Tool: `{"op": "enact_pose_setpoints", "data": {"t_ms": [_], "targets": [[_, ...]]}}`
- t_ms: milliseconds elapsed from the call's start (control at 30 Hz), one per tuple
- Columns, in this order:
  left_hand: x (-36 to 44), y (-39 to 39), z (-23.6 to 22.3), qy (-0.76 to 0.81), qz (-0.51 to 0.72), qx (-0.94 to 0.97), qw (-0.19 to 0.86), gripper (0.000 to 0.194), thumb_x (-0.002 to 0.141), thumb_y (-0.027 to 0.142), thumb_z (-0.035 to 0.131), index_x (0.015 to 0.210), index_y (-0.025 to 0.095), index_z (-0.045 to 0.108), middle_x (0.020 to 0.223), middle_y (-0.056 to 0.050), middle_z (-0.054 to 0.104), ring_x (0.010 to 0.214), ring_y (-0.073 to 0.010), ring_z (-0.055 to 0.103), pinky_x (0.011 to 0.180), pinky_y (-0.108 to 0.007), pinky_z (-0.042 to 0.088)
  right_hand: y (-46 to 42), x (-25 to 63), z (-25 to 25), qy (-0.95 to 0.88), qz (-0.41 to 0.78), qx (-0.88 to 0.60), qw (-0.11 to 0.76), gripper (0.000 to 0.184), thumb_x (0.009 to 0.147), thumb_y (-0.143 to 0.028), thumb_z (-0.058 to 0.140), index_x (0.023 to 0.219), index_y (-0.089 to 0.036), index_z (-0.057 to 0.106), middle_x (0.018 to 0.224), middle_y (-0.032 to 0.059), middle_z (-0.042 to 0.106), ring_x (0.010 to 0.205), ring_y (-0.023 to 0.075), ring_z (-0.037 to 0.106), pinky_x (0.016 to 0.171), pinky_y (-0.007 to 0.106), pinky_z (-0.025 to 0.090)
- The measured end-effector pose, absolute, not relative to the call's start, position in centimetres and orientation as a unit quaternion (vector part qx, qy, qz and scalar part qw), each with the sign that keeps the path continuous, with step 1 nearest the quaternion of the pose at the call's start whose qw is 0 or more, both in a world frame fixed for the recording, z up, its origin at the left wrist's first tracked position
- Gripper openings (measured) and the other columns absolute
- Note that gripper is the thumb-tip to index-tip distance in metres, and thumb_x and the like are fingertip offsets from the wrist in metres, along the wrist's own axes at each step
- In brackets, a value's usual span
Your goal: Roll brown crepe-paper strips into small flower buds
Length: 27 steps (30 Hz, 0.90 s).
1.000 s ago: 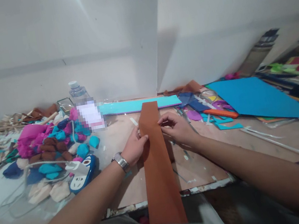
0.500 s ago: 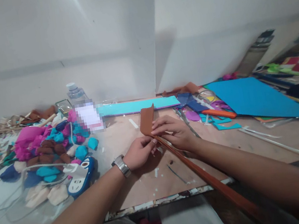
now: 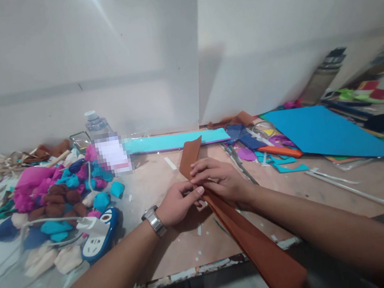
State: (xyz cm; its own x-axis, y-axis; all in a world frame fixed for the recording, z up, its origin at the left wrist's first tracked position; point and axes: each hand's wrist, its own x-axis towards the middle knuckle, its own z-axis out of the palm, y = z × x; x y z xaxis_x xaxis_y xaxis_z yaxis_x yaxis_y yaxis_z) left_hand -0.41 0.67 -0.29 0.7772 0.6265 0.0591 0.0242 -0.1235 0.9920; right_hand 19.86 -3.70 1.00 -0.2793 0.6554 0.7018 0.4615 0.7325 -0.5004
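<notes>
A long brown foam-like strip (image 3: 255, 239) runs from the middle of the table down over its front edge, folded lengthwise near my hands. Its far end flares out flat past my fingers, while the near end spreads wide. My left hand (image 3: 179, 202), with a metal watch (image 3: 154, 221) on the wrist, pinches the strip's left side between thumb and fingers. Against the strip's right side, my right hand (image 3: 226, 182) presses with fingers bent over the fold. The fingertips of both hands nearly meet there.
On the left lie a pile of coloured wrapped bundles (image 3: 57, 198) and a blue-white power strip (image 3: 100, 235). Behind are a bottle (image 3: 97, 125) and a turquoise strip (image 3: 176, 140). To the right are an orange cutter (image 3: 280, 151), a blue sheet (image 3: 326, 133) and a white rod (image 3: 369, 194).
The brown strip's near part has opened out from a narrow fold into a wider face. Both hands stay gripping it near the far end, shifted slightly. The view has tilted up a little.
</notes>
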Motion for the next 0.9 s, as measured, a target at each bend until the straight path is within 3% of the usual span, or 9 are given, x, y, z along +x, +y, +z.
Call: {"op": "enact_pose_setpoints", "data": {"t_ms": [567,900], "targets": [[-0.24,0.88,-0.05,0.232,0.255,0.684,0.643,0.061,0.082,0.074,0.073,0.074,0.014,0.066,0.069,-0.004,0.067,0.066,-0.0136,0.06,0.068,-0.027,0.048,-3.45,20.29,0.49,-0.772,0.072,-0.368,0.513,0.008,0.094,-0.019,0.073,0.093,-0.026,0.077,0.108,0.0083,0.072,0.112,0.0233,0.071,0.099,0.042,0.059],[-0.15,0.89,0.18,0.238,0.259,0.676,0.647,0.057,0.084,0.07,0.074,0.073,0.015,0.065,0.068,-0.003,0.066,0.065,-0.0135,0.059,0.068,-0.027,0.047,-3.76,20.45,1.24,-0.792,0.057,-0.387,0.469,0.01,0.096,-0.016,0.066,0.095,-0.025,0.069,0.113,0.0086,0.066,0.111,0.0238,0.065,0.101,0.046,0.054]]}}
